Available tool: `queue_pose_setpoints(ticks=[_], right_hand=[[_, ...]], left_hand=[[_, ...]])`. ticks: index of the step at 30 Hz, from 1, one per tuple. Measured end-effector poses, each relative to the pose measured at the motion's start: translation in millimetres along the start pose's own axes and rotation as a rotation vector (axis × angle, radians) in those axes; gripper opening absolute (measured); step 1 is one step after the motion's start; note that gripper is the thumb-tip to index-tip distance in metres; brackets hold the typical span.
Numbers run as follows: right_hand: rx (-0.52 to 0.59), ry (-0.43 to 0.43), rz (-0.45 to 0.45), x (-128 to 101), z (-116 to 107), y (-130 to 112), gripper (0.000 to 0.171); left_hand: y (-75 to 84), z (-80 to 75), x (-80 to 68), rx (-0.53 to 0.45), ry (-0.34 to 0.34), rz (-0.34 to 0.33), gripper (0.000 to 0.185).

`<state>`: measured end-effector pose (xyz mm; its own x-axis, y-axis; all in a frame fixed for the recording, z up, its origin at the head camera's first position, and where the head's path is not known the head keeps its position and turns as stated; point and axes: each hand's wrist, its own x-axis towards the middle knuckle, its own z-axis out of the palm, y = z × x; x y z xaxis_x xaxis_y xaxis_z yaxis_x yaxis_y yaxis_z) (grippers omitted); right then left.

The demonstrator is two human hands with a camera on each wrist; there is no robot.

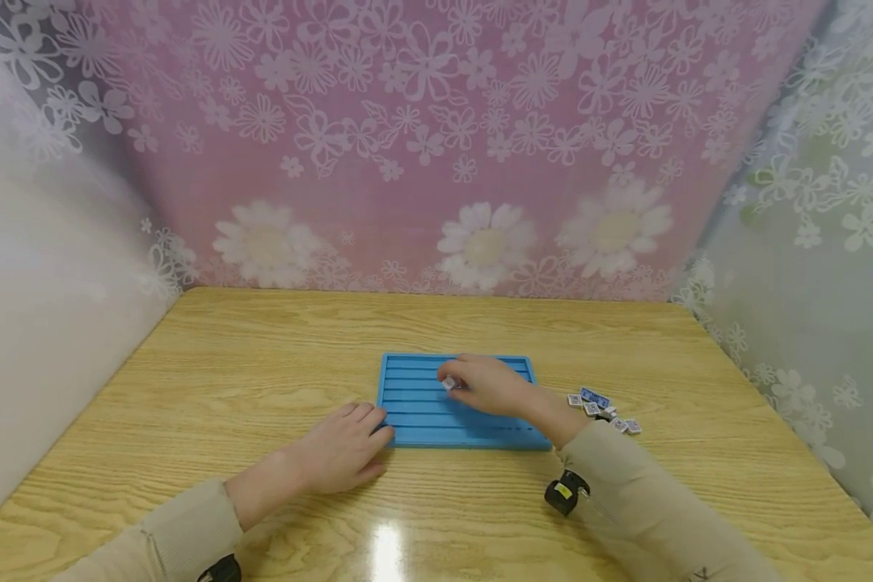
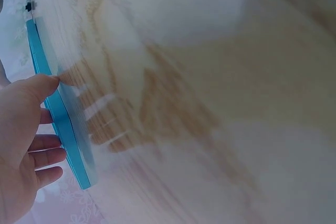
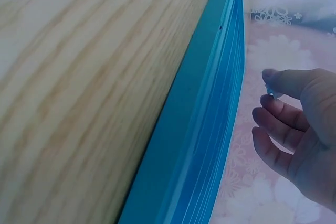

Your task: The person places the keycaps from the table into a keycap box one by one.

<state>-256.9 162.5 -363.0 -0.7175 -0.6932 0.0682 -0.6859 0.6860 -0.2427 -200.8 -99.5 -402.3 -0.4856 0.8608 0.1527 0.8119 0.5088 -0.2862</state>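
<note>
A blue grooved tray (image 1: 415,404) lies flat on the wooden table (image 1: 262,388). My right hand (image 1: 480,385) hovers over the tray's middle and pinches a small white tile (image 1: 449,383) between thumb and fingertips. In the right wrist view the tray's edge (image 3: 205,119) runs diagonally and the right hand (image 3: 294,124) curls above it with the tile (image 3: 273,94) at its fingertips. My left hand (image 1: 342,453) rests on the table, its straight fingers touching the tray's near left corner. The left wrist view shows that left hand (image 2: 23,129) against the tray's edge (image 2: 63,119).
A small pile of several white and blue tiles (image 1: 600,408) lies on the table just right of the tray. Flowered curtain walls (image 1: 436,145) close the table in at the back and on both sides.
</note>
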Motion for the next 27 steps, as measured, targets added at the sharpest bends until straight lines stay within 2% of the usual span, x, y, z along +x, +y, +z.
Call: queue_pose_setpoints(ticks=[4, 12, 21, 24, 27], right_hand=[[-0.024, 0.007, -0.012, 5, 0, -3, 0.024], [-0.042, -0.025, 0.04, 19, 5, -8, 0.022], [-0.079, -0.03, -0.008, 28, 6, -14, 0.021], [-0.051, -0.031, -0.013, 31, 8, -14, 0.02], [0.033, -0.035, 0.019, 34, 9, -14, 0.022]], left_hand=[[0.3, 0.6, -0.3, 0.005, 0.011, 0.001, 0.038], [0.9, -0.2, -0.2, 0.007, -0.004, -0.006, 0.038], [1.0, -0.6, -0.9, -0.004, -0.001, -0.01, 0.037], [0.9, -0.2, -1.2, 0.004, 0.006, -0.005, 0.037], [0.8, 0.4, -0.9, 0.01, 0.014, -0.002, 0.037]])
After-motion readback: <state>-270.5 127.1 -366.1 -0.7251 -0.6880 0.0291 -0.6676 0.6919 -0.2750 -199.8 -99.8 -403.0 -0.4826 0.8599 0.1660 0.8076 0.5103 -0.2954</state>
